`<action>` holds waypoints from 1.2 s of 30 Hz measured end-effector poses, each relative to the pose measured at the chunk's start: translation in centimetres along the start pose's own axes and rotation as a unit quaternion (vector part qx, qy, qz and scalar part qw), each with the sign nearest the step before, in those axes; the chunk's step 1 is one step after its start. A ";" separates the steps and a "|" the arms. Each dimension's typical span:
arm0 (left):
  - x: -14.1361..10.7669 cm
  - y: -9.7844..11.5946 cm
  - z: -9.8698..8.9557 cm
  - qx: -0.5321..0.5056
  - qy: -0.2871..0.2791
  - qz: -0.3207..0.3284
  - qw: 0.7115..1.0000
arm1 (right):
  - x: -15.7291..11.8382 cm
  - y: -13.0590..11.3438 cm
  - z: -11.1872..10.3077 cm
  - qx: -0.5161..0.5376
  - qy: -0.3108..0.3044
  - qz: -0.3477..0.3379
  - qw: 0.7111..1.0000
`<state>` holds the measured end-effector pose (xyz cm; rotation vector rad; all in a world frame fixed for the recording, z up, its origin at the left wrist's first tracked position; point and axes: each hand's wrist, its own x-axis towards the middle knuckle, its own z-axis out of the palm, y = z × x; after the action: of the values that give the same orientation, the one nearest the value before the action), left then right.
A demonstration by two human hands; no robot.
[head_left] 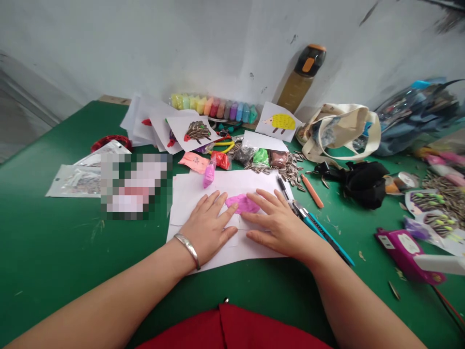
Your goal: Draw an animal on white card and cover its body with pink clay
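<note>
A flattened patch of pink modelling clay lies on white paper in front of me. My left hand rests flat on the sheet with fingers spread, a fingertip touching the clay's left part. From the right, my right hand lies with its fingers apart, fingertips on the clay's right edge. Just beyond the left fingers sits a small packet of pink clay. A black pen and a blue utility knife lie beside the right hand.
Sunflower seeds and an orange stick lie beyond the paper. Coloured clay packets, hedgehog pictures, a bottle and a cream bag line the back. A purple glue gun lies right.
</note>
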<state>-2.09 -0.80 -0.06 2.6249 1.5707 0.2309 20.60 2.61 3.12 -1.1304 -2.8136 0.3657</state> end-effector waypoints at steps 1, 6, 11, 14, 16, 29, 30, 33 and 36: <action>0.0 0.0 0.0 0.001 0.000 0.000 1.000 | 0.0 0.0 0.0 0.001 0.000 -0.002 1.000; 0.0 0.0 0.0 0.001 -0.003 -0.003 1.000 | 0.0 0.1 0.1 0.025 0.009 0.006 1.000; -0.1 0.1 0.0 -0.003 -0.002 -0.007 1.000 | 0.0 0.1 0.2 0.034 0.008 0.015 0.999; -0.1 0.1 0.0 -0.004 -0.001 -0.008 1.000 | 0.1 0.1 0.2 0.028 -0.002 0.006 1.000; 0.0 0.1 0.0 0.000 -0.004 -0.008 1.000 | 0.1 0.1 0.2 0.027 0.004 0.005 1.000; 0.2 -0.4 -0.2 -0.034 -0.005 -0.004 0.999 | 1.1 -1.2 1.3 -0.009 0.023 -0.019 1.000; 0.2 -0.4 -0.2 -0.033 -0.007 -0.004 0.999 | 1.1 -1.2 1.3 -0.007 0.026 -0.019 0.999; 0.2 -0.4 -0.2 -0.031 -0.008 -0.005 0.999 | 1.0 -1.1 1.3 0.004 0.034 -0.008 0.999; 0.2 -0.4 -0.1 -0.029 -0.005 -0.005 1.000 | 1.0 -1.0 1.5 0.000 0.038 0.004 0.999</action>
<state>-2.41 -0.44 -0.03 2.5698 1.5481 0.2581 18.97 2.29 1.92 -1.1317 -2.7436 0.3173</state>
